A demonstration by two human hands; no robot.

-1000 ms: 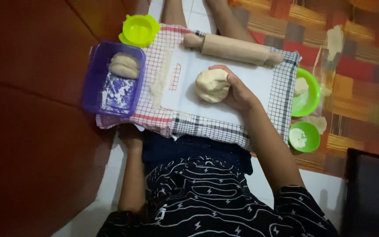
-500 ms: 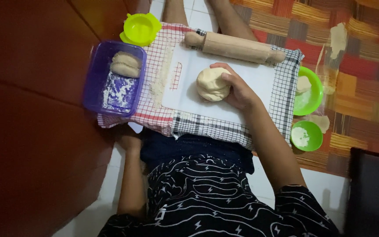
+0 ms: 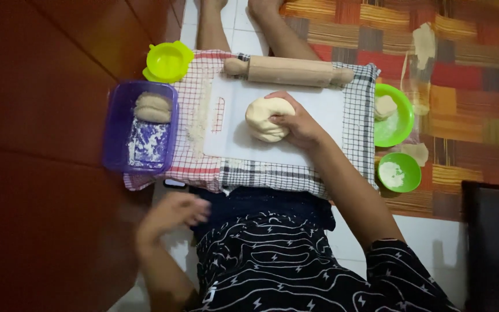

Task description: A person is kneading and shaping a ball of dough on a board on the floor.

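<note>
My right hand (image 3: pixel 298 122) grips the dough ball (image 3: pixel 265 118) on the white cutting board (image 3: pixel 319 110), just below the rolling pin (image 3: pixel 289 71); my left hand (image 3: pixel 171 215), loosely curled, holds nothing.

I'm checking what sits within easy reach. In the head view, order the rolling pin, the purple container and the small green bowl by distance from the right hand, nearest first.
Measured from the right hand, which presses the dough ball:
1. Rolling pin, just beyond the hand at the board's far edge.
2. Small green bowl, off the cloth on the hand's outer side.
3. Purple container, across the board on the opposite side.
</note>
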